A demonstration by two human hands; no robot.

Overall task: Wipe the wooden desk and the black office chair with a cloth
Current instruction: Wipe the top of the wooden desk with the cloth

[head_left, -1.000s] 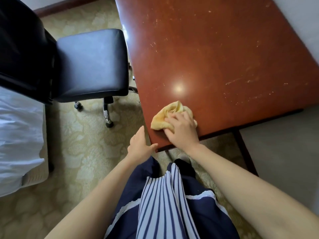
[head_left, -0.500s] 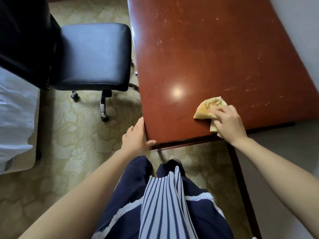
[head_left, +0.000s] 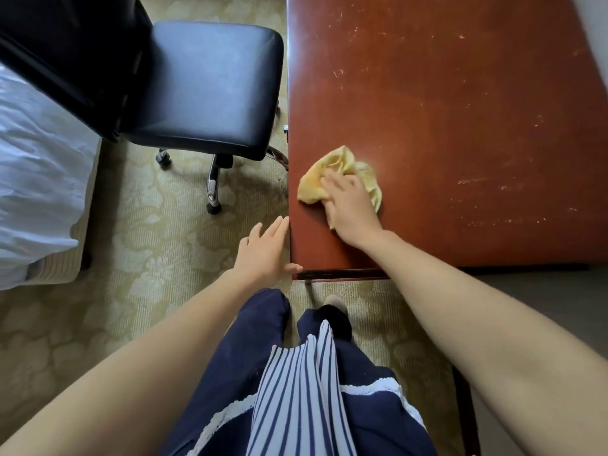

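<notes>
The right hand lies flat on the crumpled yellow cloth and presses it onto the wooden desk, close to the left edge and near the front corner. Its fingers are stretched out over the cloth, not curled around it. The left hand rests against the left edge of the desk with its fingers straight and the thumb at the front corner; it holds nothing.

To wipe well here, I think the palm should stay flat so the cloth does not roll up, and the strokes should overlap and go right up to the edge. Many pale marks are visible on the far and right parts of the top (whether they are dust or scratches I cannot tell), so these parts probably need more passes.

The desk top has free room to the right and forward. The black office chair stands just beside the left edge of the desk, on the carpet, and looks not yet wiped. A bed is further left.
</notes>
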